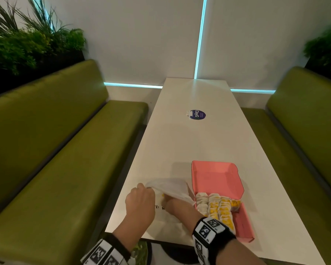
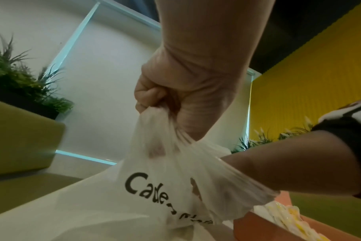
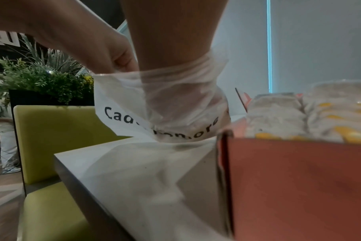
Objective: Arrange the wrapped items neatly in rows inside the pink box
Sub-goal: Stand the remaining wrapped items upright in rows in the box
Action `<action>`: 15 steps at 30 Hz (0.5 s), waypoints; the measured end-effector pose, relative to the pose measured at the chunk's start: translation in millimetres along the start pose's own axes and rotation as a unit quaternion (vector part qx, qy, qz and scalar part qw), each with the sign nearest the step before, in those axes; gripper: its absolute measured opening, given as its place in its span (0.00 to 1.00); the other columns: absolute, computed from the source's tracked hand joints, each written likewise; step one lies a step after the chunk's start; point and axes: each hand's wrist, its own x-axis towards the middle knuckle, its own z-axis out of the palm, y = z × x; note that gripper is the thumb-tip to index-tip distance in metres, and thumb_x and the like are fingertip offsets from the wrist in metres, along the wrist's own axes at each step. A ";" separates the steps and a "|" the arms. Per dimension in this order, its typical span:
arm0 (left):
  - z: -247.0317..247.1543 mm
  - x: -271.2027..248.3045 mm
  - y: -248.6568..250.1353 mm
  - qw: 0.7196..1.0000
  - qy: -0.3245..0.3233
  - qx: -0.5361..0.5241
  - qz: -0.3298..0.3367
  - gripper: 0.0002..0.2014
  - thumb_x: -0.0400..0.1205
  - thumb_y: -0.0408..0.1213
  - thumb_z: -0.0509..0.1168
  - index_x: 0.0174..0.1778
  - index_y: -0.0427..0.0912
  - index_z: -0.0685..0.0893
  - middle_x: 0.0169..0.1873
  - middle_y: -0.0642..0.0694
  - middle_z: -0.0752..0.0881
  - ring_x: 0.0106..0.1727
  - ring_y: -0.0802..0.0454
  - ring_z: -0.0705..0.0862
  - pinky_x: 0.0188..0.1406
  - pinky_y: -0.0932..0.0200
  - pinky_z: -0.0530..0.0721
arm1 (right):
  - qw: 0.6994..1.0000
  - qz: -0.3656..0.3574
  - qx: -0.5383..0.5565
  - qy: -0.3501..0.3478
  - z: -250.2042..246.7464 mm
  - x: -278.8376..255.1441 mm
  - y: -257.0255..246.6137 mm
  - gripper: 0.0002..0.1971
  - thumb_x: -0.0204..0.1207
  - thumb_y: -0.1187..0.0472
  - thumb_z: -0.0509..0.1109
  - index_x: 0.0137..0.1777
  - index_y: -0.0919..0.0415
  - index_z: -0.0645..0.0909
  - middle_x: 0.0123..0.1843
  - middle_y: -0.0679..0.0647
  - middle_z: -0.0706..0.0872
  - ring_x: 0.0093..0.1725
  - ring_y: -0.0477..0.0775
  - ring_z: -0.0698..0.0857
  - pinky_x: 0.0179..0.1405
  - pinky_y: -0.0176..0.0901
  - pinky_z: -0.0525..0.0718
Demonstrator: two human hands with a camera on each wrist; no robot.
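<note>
One pink box (image 1: 218, 178), one plastic bag (image 1: 172, 186)

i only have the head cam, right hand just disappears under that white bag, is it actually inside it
Observer: Yes. In the right wrist view the right hand is inside the plastic bag, its shape showing through the thin film.
Operator: and the left, pinching or full grip
Observer: Full grip. The left wrist view shows the left hand fisted round the bag's gathered top edge.
Operator: any print on the bag, i just see white
Observer: Dark lettering starting "Cad"; the rest is creased and unreadable.
Operator: is the right hand holding an item in there
Observer: Cannot tell; the film blurs the fingers. The pink box beside it already holds wrapped items.
</note>
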 end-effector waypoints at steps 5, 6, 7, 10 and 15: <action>-5.3 -4.0 2.7 1.000 0.010 -0.020 0.001 0.17 0.81 0.32 0.62 0.65 0.42 0.72 0.57 0.46 0.75 0.48 0.52 0.79 0.37 0.62 0.72 | 0.999 0.030 -0.032 -0.027 -1.1 6.4 -10.3 0.21 0.85 0.52 0.53 0.73 0.61 0.68 0.70 0.58 0.76 0.71 0.60 0.74 0.66 0.49 0.72; -5.8 -4.5 2.6 1.000 0.016 -0.025 0.001 0.17 0.81 0.31 0.63 0.66 0.42 0.72 0.57 0.46 0.74 0.48 0.52 0.80 0.37 0.62 0.72 | 0.998 0.029 -0.043 -0.036 2.1 8.3 -4.6 0.20 0.86 0.53 0.53 0.74 0.62 0.67 0.68 0.58 0.76 0.72 0.60 0.73 0.67 0.48 0.72; -8.1 -6.3 3.2 1.000 0.013 -0.026 0.003 0.18 0.81 0.31 0.63 0.66 0.41 0.71 0.57 0.45 0.73 0.47 0.52 0.80 0.37 0.62 0.72 | 0.998 0.033 -0.033 -0.046 1.3 3.8 -4.7 0.20 0.86 0.55 0.52 0.74 0.62 0.66 0.67 0.59 0.75 0.73 0.60 0.72 0.68 0.47 0.71; -10.8 -8.1 3.5 1.000 0.014 -0.025 -0.001 0.19 0.81 0.32 0.63 0.68 0.40 0.69 0.58 0.45 0.72 0.41 0.54 0.74 0.36 0.62 0.71 | 0.998 0.034 -0.013 -0.059 2.7 3.4 -4.8 0.20 0.86 0.58 0.54 0.74 0.66 0.67 0.73 0.62 0.74 0.73 0.62 0.72 0.69 0.48 0.71; -12.2 -8.7 4.5 1.000 -0.002 -0.027 0.003 0.21 0.79 0.30 0.65 0.67 0.40 0.70 0.59 0.44 0.71 0.49 0.52 0.81 0.38 0.61 0.76 | 0.992 0.005 -0.116 -0.045 -9.2 -3.0 -20.0 0.23 0.81 0.57 0.62 0.74 0.62 0.66 0.72 0.61 0.73 0.68 0.64 0.76 0.65 0.57 0.77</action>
